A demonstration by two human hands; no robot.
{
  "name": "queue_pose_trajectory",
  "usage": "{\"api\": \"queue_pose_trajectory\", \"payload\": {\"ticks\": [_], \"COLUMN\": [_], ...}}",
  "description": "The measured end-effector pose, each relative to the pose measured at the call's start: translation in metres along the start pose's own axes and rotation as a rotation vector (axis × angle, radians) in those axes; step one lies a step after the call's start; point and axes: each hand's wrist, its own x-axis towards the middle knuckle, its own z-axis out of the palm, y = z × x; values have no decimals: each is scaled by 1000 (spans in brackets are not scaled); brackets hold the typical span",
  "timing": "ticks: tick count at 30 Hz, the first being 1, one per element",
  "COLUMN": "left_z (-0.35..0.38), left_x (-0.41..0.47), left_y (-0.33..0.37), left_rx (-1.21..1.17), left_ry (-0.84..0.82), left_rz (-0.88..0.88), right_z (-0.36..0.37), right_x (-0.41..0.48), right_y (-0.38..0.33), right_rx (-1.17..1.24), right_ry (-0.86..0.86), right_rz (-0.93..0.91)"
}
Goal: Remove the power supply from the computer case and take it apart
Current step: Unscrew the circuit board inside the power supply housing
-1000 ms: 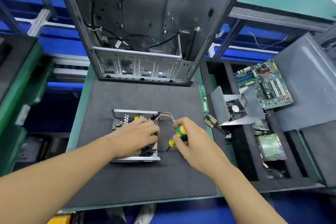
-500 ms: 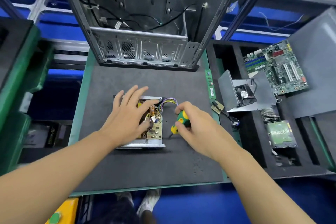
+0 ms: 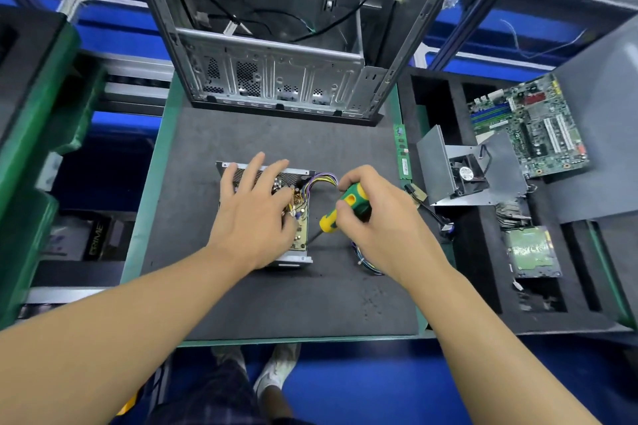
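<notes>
One word is reading clearly: "PRIME", in pale letters running sideways on a dark box [image 3: 98, 238] that is sitting well to the left of the left hand [image 3: 255, 217]. The round sticker on the fan [image 3: 466, 173], near the right hand [image 3: 376, 224] on its right side, is showing print too small to read. So are the label on the hard drive [image 3: 531, 252] and the markings on the motherboard [image 3: 528, 128] farther right.

head-worn view, looking steeply down, close

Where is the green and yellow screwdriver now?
Head view, just right of centre: the right hand grips the screwdriver, its tip at the right edge of the open power supply.
</notes>
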Motion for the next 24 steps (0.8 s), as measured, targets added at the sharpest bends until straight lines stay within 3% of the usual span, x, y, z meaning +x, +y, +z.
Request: {"api": "queue_pose_trajectory", "payload": {"ticks": [24], "left_z": [11], "left_x": [3], "left_y": [-3], "left_rx": [38], "left_ry": [113], "left_rz": [-4], "right_z": [6], "right_x": [2], "right_y": [10], "right_rx": [1], "right_ry": [-10], "right_rz": [-36]}}
